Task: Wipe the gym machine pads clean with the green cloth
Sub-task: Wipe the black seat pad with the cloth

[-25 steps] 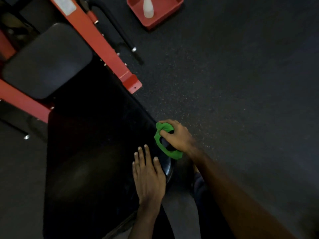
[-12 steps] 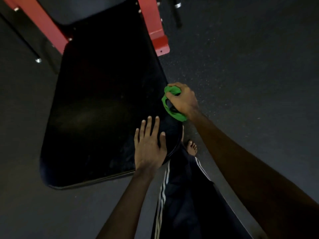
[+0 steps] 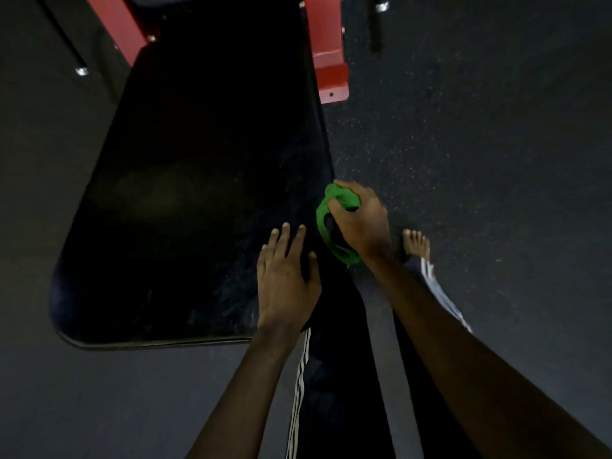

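1. Big black pad [image 3: 198, 210] of the gym machine in the middle, flat and dark, with faint streaks by its near right corner.
2. Right hand [image 3: 361, 223] at the right edge of the pad, fingers curled tight round the green cloth [image 3: 323, 226].
3. Green cloth bunched up in that hand, against the pad's right edge, close to the near corner.
4. Left hand [image 3: 286, 283] flat on top of the pad, just left of the cloth, fingers straight and a little spread, holding nothing.
5. Red frame [image 3: 328, 61] at the far end of the pad: one bar on the far left, one on the far right.
6. Dark speckled floor [image 3: 480, 144] all around.
7. Bare foot [image 3: 415, 241] on the floor, just right of the right hand.
8. Dark trousers [image 3: 334, 376] with white stripes on the near side, between the two arms.
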`<move>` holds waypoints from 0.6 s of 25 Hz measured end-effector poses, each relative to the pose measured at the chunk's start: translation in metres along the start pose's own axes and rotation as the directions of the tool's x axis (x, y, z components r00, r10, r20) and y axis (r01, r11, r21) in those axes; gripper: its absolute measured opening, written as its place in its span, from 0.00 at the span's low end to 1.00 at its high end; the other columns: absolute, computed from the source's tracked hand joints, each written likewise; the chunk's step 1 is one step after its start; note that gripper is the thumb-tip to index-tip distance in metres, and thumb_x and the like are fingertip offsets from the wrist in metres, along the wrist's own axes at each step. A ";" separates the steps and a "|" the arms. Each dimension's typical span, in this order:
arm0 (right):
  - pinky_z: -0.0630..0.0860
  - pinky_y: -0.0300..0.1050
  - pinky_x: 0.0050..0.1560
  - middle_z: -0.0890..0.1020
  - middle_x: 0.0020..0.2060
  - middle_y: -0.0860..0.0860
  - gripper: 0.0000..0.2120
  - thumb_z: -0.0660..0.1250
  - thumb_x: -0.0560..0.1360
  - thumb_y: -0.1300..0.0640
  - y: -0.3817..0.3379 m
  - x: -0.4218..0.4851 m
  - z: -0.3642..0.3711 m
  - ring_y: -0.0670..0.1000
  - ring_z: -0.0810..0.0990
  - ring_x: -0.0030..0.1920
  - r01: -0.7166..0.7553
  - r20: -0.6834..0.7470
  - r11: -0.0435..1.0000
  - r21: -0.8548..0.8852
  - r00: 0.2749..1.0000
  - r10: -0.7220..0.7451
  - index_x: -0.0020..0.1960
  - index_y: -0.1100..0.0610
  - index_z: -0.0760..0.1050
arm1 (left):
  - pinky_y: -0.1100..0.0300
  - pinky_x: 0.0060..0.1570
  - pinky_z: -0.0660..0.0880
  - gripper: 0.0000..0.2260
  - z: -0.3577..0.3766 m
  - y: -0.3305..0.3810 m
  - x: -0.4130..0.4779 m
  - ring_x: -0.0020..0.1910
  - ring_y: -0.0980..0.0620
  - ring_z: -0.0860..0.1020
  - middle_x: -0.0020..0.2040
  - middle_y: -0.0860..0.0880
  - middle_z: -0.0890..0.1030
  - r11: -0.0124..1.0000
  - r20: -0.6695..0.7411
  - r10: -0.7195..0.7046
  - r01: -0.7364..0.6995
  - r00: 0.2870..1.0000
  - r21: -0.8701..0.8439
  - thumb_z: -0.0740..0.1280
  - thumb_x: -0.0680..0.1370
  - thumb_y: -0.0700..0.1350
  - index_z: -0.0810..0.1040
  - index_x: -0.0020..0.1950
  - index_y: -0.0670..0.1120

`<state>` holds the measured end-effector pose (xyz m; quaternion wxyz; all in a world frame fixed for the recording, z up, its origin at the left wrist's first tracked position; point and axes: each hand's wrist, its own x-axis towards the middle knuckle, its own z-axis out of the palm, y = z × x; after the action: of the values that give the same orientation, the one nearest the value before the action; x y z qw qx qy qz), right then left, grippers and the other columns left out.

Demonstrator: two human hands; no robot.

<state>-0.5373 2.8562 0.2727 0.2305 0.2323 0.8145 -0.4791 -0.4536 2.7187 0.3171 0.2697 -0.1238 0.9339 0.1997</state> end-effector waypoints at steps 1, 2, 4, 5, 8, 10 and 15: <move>0.71 0.41 0.60 0.79 0.63 0.50 0.18 0.69 0.76 0.51 -0.003 0.017 0.004 0.51 0.78 0.61 0.025 0.006 1.000 -0.002 1.000 -0.025 0.66 0.47 0.78 | 0.51 0.78 0.49 0.23 0.002 0.007 0.010 0.81 0.50 0.51 0.81 0.48 0.58 1.000 -0.008 -0.025 0.025 1.000 0.009 0.55 0.84 0.52 0.61 0.80 0.51; 0.72 0.44 0.62 0.79 0.63 0.51 0.17 0.69 0.77 0.51 -0.006 0.036 0.009 0.53 0.78 0.62 0.033 0.020 0.999 0.008 0.999 -0.033 0.66 0.47 0.79 | 0.50 0.78 0.49 0.23 0.004 0.012 0.021 0.81 0.49 0.50 0.81 0.47 0.57 0.999 -0.015 -0.048 0.048 0.999 0.010 0.56 0.84 0.51 0.60 0.80 0.51; 0.73 0.46 0.64 0.79 0.64 0.52 0.17 0.69 0.77 0.50 -0.015 0.073 0.014 0.54 0.78 0.63 0.035 0.058 0.999 0.026 0.998 -0.036 0.66 0.47 0.79 | 0.49 0.79 0.49 0.24 0.008 0.021 0.043 0.81 0.48 0.49 0.82 0.46 0.55 0.996 -0.032 -0.090 0.090 0.995 0.011 0.55 0.85 0.51 0.58 0.81 0.50; 0.73 0.46 0.64 0.80 0.64 0.52 0.17 0.69 0.77 0.49 -0.016 0.086 0.014 0.54 0.78 0.63 0.030 0.075 0.999 0.038 0.997 -0.032 0.66 0.47 0.79 | 0.48 0.79 0.48 0.24 0.011 0.025 0.052 0.81 0.48 0.48 0.82 0.45 0.54 0.994 -0.039 -0.110 0.111 0.993 0.015 0.54 0.85 0.51 0.56 0.81 0.51; 0.75 0.39 0.60 0.81 0.61 0.50 0.17 0.67 0.78 0.52 -0.007 0.084 0.008 0.51 0.79 0.61 -0.002 0.139 0.992 0.123 0.990 -0.016 0.67 0.50 0.78 | 0.49 0.79 0.45 0.25 0.019 0.037 0.059 0.81 0.49 0.46 0.82 0.47 0.51 0.983 -0.086 -0.181 0.183 0.980 0.017 0.51 0.85 0.53 0.53 0.82 0.52; 0.72 0.27 0.53 0.82 0.56 0.46 0.17 0.66 0.79 0.54 0.004 0.061 0.001 0.47 0.80 0.57 0.006 0.180 0.986 0.166 0.983 -0.037 0.67 0.52 0.78 | 0.49 0.79 0.44 0.25 0.021 0.043 0.056 0.81 0.50 0.45 0.82 0.47 0.51 0.982 -0.117 -0.183 0.187 0.976 0.023 0.50 0.85 0.55 0.52 0.82 0.53; 0.71 0.40 0.62 0.81 0.62 0.50 0.19 0.65 0.78 0.48 0.005 0.095 0.017 0.47 0.78 0.61 0.016 0.132 0.988 0.153 0.991 -0.036 0.68 0.51 0.77 | 0.50 0.79 0.44 0.27 0.020 0.048 0.058 0.81 0.51 0.44 0.82 0.48 0.50 0.972 -0.107 -0.225 0.231 0.969 0.047 0.50 0.84 0.60 0.52 0.82 0.54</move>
<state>-0.6067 2.8583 0.2050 0.2600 0.2057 0.7612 -0.5573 -0.5088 2.7631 0.2836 0.2467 -0.2321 0.9314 0.1332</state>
